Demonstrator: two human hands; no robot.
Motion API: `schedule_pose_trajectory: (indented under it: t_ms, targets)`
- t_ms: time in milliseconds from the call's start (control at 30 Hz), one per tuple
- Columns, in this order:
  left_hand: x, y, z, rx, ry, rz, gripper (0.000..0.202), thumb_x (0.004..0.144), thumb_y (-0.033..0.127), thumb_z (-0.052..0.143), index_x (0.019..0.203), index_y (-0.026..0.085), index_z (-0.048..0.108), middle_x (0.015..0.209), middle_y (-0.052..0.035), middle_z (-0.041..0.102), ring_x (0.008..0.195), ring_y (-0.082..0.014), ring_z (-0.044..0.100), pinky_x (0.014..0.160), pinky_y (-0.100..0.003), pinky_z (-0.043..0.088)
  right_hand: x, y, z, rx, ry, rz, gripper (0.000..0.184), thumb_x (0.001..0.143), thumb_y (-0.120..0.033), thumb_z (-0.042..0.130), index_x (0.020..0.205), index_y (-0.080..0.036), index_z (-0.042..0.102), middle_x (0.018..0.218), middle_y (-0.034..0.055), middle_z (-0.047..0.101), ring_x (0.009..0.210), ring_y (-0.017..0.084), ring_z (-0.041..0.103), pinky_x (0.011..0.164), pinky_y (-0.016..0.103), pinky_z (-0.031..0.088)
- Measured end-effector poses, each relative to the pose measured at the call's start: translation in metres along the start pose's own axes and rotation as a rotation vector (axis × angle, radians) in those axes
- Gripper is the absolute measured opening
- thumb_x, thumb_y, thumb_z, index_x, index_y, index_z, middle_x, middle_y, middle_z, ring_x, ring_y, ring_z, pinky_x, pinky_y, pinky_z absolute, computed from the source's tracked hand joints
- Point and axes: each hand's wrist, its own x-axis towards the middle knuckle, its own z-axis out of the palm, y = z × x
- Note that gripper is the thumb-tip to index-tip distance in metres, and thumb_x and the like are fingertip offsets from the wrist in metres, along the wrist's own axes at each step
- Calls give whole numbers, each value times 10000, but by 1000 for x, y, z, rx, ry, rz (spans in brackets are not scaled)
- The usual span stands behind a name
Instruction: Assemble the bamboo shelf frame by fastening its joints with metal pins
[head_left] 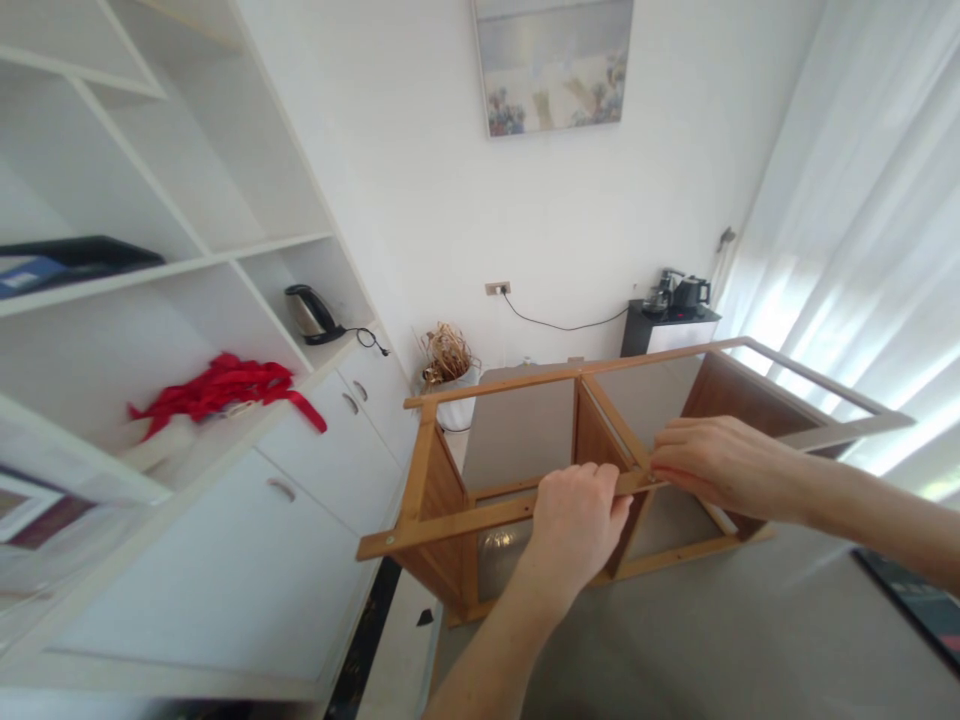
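A bamboo-coloured wooden frame [480, 515] with two open compartments stands in front of me, its near top rail running left to right. My left hand [577, 520] is closed around that near rail, close to where the middle divider meets it. My right hand [716, 465] comes in from the right and its fingers pinch together at the same joint; whatever small thing they hold there is hidden.
White shelving [187, 250] fills the left, with a red ribbon bundle [225, 390] and an electric kettle [307, 312]. A white pot of dry grass [450, 370] stands by the wall. A dark cabinet with a coffee machine [675, 300] stands by the curtains [862, 250].
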Motion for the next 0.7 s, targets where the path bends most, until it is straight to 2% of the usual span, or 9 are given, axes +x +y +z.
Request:
schedule_pose_trajectory:
  t_ms: [133,233,300,367,433,500,600,700]
  targets:
    - [0,-1,-1,0,-27,8,172,884,354,468,859,211,560,829,-17,643,760,-192,596,648,-300,424,-14,7,-18,113,231,133,289,923,-341,402,802,-187,614,747,39,608,680,148,543,628,267,393]
    - [0,-2,-3,-19,-60,2,188,882,372,462,889,216,566,859,-19,646,774,-195,599,658,-302,436,-35,8,-16,316,266,345,239,889,-397,462,933,-219,615,790,26,633,690,149,578,603,253,426]
    - [2,-1,-7,-32,-89,-3,194,873,378,474,922,219,572,882,-25,647,802,-201,602,680,-307,446,-50,3,7,528,225,441,261,895,-391,439,1036,-226,584,742,11,624,659,145,585,580,244,447]
    - [5,2,-11,-23,-120,-5,199,866,374,479,923,211,579,897,-38,646,832,-211,603,700,-315,452,-59,-5,43,721,198,474,302,905,-370,396,1122,-213,535,687,-2,598,616,139,573,577,249,462]
    - [9,5,-15,-1,-151,4,205,866,368,469,891,200,584,898,-52,647,844,-222,605,704,-321,454,-60,-16,78,860,222,529,294,911,-363,361,1084,-202,534,672,-6,582,595,134,557,577,257,467]
    - [14,7,-17,12,-174,18,219,868,372,458,864,195,587,888,-58,652,834,-227,611,699,-323,453,-55,-27,103,908,301,567,284,912,-360,345,1040,-199,541,696,3,593,631,139,566,608,264,467]
    - [19,8,-18,1,-204,26,234,867,384,450,858,198,591,864,-55,662,796,-219,620,676,-306,444,-47,-40,128,950,392,610,317,905,-333,355,1174,-212,470,767,10,639,685,144,592,660,267,466]
    - [20,7,-17,-22,-237,27,238,870,397,442,878,209,589,839,-44,668,768,-207,623,646,-283,429,-52,-44,166,916,326,689,412,872,-267,391,1280,-210,373,762,-2,670,664,147,616,674,269,462]
